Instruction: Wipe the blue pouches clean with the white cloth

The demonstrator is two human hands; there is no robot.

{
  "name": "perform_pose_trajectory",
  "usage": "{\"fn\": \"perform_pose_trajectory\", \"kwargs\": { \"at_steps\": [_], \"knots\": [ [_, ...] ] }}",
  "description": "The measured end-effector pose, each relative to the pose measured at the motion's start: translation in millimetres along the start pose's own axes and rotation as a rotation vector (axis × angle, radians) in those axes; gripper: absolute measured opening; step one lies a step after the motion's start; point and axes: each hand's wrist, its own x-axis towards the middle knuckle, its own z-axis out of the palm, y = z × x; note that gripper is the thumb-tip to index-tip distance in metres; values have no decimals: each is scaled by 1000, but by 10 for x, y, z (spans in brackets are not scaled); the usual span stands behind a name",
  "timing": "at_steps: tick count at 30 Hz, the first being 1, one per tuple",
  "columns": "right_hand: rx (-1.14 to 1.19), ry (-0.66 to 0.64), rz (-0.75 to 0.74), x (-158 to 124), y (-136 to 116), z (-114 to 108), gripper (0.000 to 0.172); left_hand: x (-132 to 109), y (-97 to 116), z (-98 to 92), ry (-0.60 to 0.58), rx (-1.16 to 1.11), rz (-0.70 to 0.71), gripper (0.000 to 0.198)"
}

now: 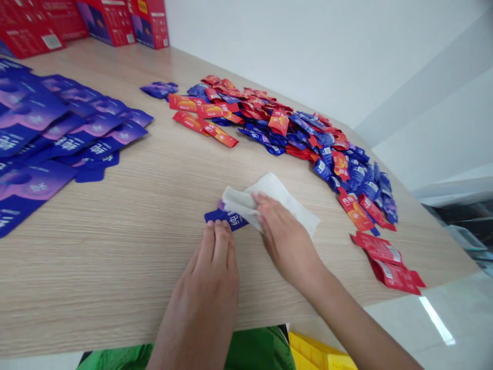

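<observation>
Hands both on the work, near middle of the table (146, 262). We see a small blue packet (238, 221) lying flat there, partly covered on its far and right side by a white cloth (295, 200). Our left hand (213, 277) has its fingers together, tips down on the packet's near left part; thumb hidden, so we can't tell if it pinches. Our right hand (287, 241) lies on the cloth, which is bunched at the fingertips and spread out to the right; we can't tell if the grip is closed on it or just pressing. Far of the hands, sweeping to the right: a long heap of red and blue sachets (279, 122). Right, at the near edge: a few red sachets (393, 262). Left: stacked blue pouches (42, 118). Far left: red boxes (152, 25). Below the table's near edge, we note a yellow crate (319, 354).
</observation>
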Motion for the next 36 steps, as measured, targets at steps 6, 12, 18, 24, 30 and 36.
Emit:
{"fn": "perform_pose_trajectory", "kwargs": {
  "at_steps": [6,12,18,24,30,36],
  "knots": [
    [-123,165,352,-142,281,-185,45,28,1,17,119,148,82,59],
    [92,-36,-158,114,-231,36,44,3,11,12,1,40,-10,71],
    [-50,90,194,-7,206,-42,43,17,1,10,30,69,28,62],
    [116,24,-66,103,-248,-9,39,25,32,31,11,17,-20,68],
    [-9,26,76,81,69,29,39,15,7,7,38,50,15,64],
    [39,65,23,58,-85,1,39,66,24,12,33,-23,-29,66]
  ]
}}
